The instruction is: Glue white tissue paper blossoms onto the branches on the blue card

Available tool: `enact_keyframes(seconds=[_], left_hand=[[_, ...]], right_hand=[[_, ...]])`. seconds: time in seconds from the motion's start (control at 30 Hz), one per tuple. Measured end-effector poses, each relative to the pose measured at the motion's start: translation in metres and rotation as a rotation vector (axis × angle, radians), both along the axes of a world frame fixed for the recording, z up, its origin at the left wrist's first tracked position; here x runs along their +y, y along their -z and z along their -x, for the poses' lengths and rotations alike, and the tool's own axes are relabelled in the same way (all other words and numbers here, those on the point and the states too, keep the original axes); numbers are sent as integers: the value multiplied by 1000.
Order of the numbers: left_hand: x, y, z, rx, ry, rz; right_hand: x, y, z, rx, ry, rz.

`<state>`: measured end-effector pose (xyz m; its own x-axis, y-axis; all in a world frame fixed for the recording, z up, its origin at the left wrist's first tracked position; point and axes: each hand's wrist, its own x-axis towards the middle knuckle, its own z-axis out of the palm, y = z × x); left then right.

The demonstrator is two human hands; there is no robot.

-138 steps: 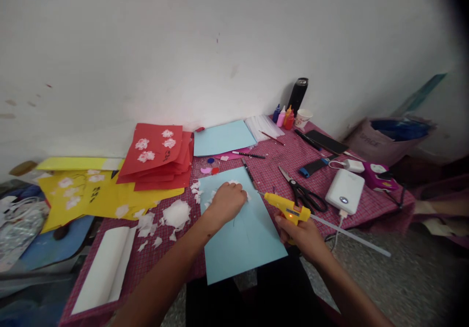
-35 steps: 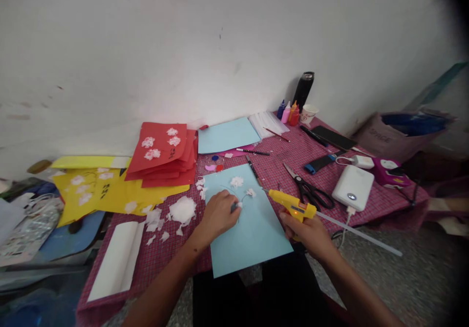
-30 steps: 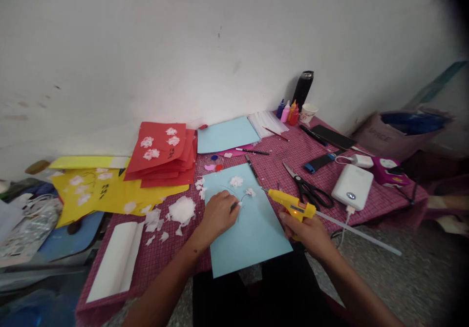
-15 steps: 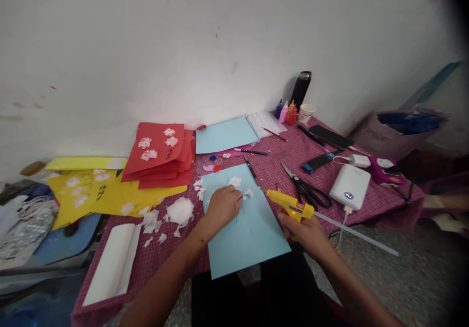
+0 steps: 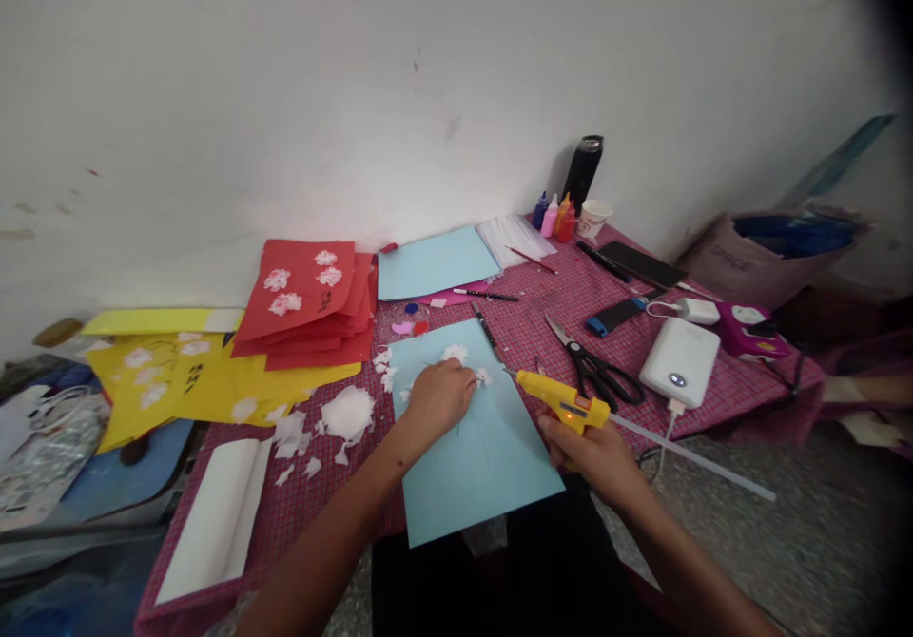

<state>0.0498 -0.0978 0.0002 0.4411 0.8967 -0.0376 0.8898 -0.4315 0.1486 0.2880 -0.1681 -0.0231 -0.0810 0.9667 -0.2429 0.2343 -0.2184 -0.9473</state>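
Note:
My right hand (image 5: 581, 442) grips a yellow hot glue gun (image 5: 560, 395) with a lit orange light and a long clear glue stick out of its back. The gun's nozzle points left, just above the right edge of a light blue sheet of paper (image 5: 475, 485). My left hand (image 5: 442, 397) rests over that sheet, fingers bunched and tips beside a small white paper flower (image 5: 484, 377); what they hold is hidden. Another white paper flower (image 5: 455, 354) lies just beyond the knuckles. Thin drawn lines show under the hand.
Torn white tissue pieces (image 5: 346, 414) and a folded white tissue (image 5: 214, 523) lie left. Red sheets (image 5: 306, 285) and yellow sheets (image 5: 214, 380) bear paper blossoms. Black scissors (image 5: 595, 371), a white power bank (image 5: 680, 361), paint bottles (image 5: 566, 221) and a black flask (image 5: 583, 169) stand or lie right.
My left hand has shifted slightly right, its fingertips now closer to the right-hand white flower. The glue gun stays in my right hand, almost unmoved. The view has shifted a little.

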Motion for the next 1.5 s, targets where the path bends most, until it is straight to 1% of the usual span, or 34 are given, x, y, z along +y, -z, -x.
enact_keyframes(seconds=[0.2,0.43,0.63,0.73,0.8,0.87,1.0,1.1,1.2,1.33,1.5], left_hand=[[0,1,-1,-14,0,4],[1,2,-2,-24,-15,10],[-2,3,5,-59,-31,-21],[-10,0,16,-93,-70,-54],[-18,-3,29,-123,-98,-72],[-24,-6,48,-163,-120,-88],[-32,-11,92,-210,-233,-150],[-35,-12,114,-206,-273,-175],[-37,-10,119,-187,-240,-160],[-39,-8,112,-155,-152,-126],[-41,-8,107,-110,-121,-89]], right_hand=[[0,3,-1,-11,4,19],[1,3,0,-3,-5,15],[0,2,0,-9,6,25],[0,1,1,-36,17,50],[0,1,1,-42,22,45],[0,2,1,-25,19,32],[0,6,1,9,57,40],[0,10,0,12,81,54],[1,13,-1,12,69,46],[1,16,-1,17,39,38],[1,15,-1,41,41,54]])
